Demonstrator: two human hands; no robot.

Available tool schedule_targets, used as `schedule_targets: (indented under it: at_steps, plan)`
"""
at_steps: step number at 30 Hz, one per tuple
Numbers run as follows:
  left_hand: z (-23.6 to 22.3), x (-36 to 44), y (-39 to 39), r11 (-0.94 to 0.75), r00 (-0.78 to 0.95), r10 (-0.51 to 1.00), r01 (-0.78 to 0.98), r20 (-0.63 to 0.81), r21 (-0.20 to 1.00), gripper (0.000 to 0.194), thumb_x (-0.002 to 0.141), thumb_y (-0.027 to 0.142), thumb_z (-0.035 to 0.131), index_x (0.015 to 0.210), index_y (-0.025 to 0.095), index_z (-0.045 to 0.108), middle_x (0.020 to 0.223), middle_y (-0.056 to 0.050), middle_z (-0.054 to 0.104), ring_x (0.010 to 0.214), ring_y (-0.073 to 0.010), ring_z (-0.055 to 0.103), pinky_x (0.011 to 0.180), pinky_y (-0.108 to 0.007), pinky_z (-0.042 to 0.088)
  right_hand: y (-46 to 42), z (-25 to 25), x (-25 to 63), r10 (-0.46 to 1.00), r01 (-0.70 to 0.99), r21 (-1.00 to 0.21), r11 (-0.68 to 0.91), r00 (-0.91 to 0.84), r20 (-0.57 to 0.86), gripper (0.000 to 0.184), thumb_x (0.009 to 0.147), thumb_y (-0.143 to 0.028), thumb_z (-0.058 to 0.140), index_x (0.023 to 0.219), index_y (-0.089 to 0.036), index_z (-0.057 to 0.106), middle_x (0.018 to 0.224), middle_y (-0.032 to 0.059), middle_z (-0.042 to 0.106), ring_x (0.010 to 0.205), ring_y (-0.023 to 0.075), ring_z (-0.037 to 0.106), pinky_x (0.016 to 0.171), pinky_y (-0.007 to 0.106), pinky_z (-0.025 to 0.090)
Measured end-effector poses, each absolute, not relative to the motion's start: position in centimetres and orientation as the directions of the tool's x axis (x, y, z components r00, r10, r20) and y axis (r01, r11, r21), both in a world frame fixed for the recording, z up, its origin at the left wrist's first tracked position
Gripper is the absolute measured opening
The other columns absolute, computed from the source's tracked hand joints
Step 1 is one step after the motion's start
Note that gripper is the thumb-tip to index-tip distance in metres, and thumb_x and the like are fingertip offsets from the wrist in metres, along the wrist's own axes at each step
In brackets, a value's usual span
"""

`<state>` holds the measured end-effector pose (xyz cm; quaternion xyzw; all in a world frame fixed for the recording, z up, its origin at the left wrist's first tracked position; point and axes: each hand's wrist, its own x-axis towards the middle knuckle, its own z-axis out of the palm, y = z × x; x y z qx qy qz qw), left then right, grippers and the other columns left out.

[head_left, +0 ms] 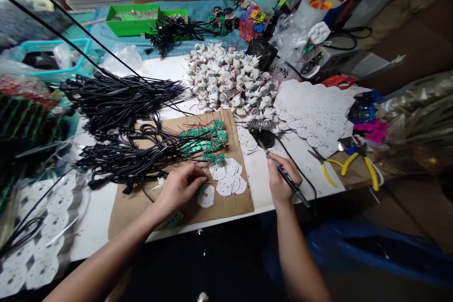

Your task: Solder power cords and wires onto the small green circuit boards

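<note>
My right hand (281, 189) is wrapped round a soldering iron (293, 186). Its tip points up and left toward a small dark round holder (266, 138), beside a coil of solder wire (261, 124). Over the cardboard sheet (226, 205), my left hand (182, 183) has its fingertips pinched together. A bit of green board shows under these fingers, but what they grip is hidden. Right of them lie a single white round board (205, 196) and a small overlapping stack of white boards (228, 177). Green circuit boards (203, 139) with black cables lie just beyond.
Bundled black cables (120, 99) cover the left side. A heap of white motor-like parts (230, 78) stands behind the cardboard. White board panels (314, 113) lie right, near yellow-handled pliers (361, 163) and cutters (325, 170). Green trays (132, 28) stand at the back.
</note>
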<state>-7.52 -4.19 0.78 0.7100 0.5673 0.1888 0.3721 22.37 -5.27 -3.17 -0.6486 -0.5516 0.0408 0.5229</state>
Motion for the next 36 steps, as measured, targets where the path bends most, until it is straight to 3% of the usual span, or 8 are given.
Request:
schedule_targets:
  at_steps: [5,8,14,22,26,30,36]
  plan:
    - [0.2,-6.8,-4.0,0.107,0.261,0.933,0.457,-0.249,0.883,0.026,0.087,0.04,0.066,0.104,0.021,0.067,0.101,-0.005,0.079,0.093,-0.0214,0.076,0.083,-0.032,0.06,-5.2,-3.2,22.3,0.75,0.684,-0.71,0.167,0.379,0.541,0.016,0.094,-0.026,0.064,0.099,-0.018,0.077,0.086,0.0069,0.076,0.078,0.0201,0.07,0.07,0.032,0.055]
    - [0.1,-6.6,-3.9,0.218,0.266,0.904,0.383,-0.334,0.898,0.032,0.084,0.041,0.068,0.107,0.02,0.067,0.1,-0.007,0.08,0.095,-0.0233,0.076,0.084,-0.034,0.061,-5.2,-3.3,22.4,0.754,0.697,-0.7,0.157,0.373,0.54,0.016,0.094,-0.026,0.064,0.098,-0.018,0.077,0.086,0.0068,0.075,0.077,0.0198,0.07,0.07,0.032,0.055]
    - [0.9,-6.5,-3.6,0.108,0.242,0.904,0.668,-0.352,0.736,0.016,0.085,0.034,0.066,0.09,0.022,0.076,0.091,-0.002,0.081,0.075,-0.0201,0.073,0.069,-0.029,0.052,-5.3,-3.4,22.4,0.751,0.703,-0.687,0.184,0.35,0.56,0.016,0.095,-0.026,0.064,0.099,-0.018,0.077,0.087,0.007,0.076,0.077,0.0195,0.07,0.07,0.032,0.056]
    - [1.6,-5.9,-3.2,0.008,0.193,0.916,0.867,-0.351,0.498,0.018,0.09,0.03,0.063,0.086,0.019,0.077,0.08,-0.006,0.077,0.072,-0.0202,0.069,0.066,-0.028,0.041,-6.3,-2.7,22.1,0.697,0.714,-0.675,0.183,0.39,0.602,0.016,0.093,-0.027,0.067,0.1,-0.019,0.078,0.088,0.0075,0.076,0.077,0.021,0.071,0.071,0.035,0.057]
    - [1.3,-5.8,-3.3,0.015,0.198,0.91,0.861,-0.363,0.509,0.02,0.092,0.031,0.06,0.086,0.019,0.075,0.078,-0.005,0.075,0.069,-0.0191,0.066,0.063,-0.027,0.037,-8.9,-1.9,20.5,0.748,0.659,-0.721,0.215,0.363,0.555,0.017,0.092,-0.024,0.066,0.105,-0.02,0.077,0.088,0.0069,0.074,0.075,0.0211,0.07,0.068,0.035,0.057]
    - [0.9,-5.9,-3.4,0.031,0.199,0.913,0.835,-0.356,0.549,0.021,0.094,0.033,0.059,0.085,0.019,0.074,0.075,-0.004,0.074,0.068,-0.0187,0.065,0.064,-0.026,0.037,-11.7,-0.9,17.5,0.877,0.516,-0.802,0.3,0.182,0.445,0.021,0.092,-0.015,0.063,0.108,-0.022,0.074,0.086,0.004,0.072,0.073,0.0184,0.068,0.064,0.032,0.056]
    - [0.5,-5.8,-3.3,0.045,0.183,0.918,0.834,-0.353,0.55,0.025,0.095,0.036,0.057,0.084,0.02,0.072,0.078,-0.004,0.074,0.072,-0.0194,0.067,0.066,-0.027,0.038,-12.2,-0.8,14.6,0.903,0.411,-0.849,0.333,0.118,0.412,0.021,0.091,-0.012,0.061,0.104,-0.022,0.073,0.084,0.0034,0.072,0.073,0.0177,0.069,0.065,0.031,0.057]
